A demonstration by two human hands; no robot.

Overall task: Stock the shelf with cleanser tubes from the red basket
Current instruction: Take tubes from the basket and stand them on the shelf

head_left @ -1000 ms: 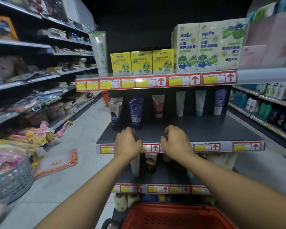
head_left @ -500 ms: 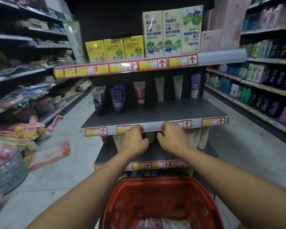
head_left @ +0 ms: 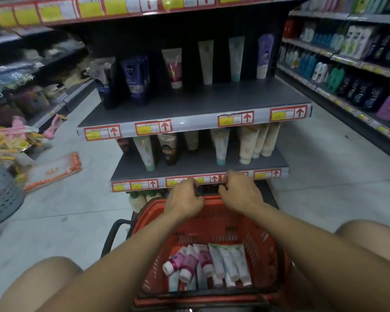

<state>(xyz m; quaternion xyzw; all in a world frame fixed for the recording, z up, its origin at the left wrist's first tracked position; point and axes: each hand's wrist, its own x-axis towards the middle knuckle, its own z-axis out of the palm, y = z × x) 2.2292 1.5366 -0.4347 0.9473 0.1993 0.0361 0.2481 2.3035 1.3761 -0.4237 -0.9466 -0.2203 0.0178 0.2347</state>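
Note:
A red basket (head_left: pixel 267 226) stands on the floor between my knees, in front of the shelf unit. Several cleanser tubes (head_left: pixel 212 264) lie in its bottom, some pink and white, some pale green and white. My left hand (head_left: pixel 184 201) and my right hand (head_left: pixel 240 194) hover side by side over the basket's far rim, level with the lower shelf's price strip (head_left: pixel 142 184). Both have curled fingers and I see nothing in them. Upright tubes stand on the lower shelf (head_left: pixel 196 164) and along the back of the middle shelf (head_left: pixel 189 104).
A grey perforated basket (head_left: pixel 0 199) and an orange-edged packet (head_left: pixel 52 172) lie on the floor to the left, under cluttered shelves. On the right, shelves of bottles (head_left: pixel 347 64) line the aisle. A black basket handle (head_left: pixel 113 235) sticks out left of the red basket.
My view has dropped lower and my knees have come into sight. Both hands came down from the middle shelf's front edge to the lower shelf's edge. The basket's tubes now show fully.

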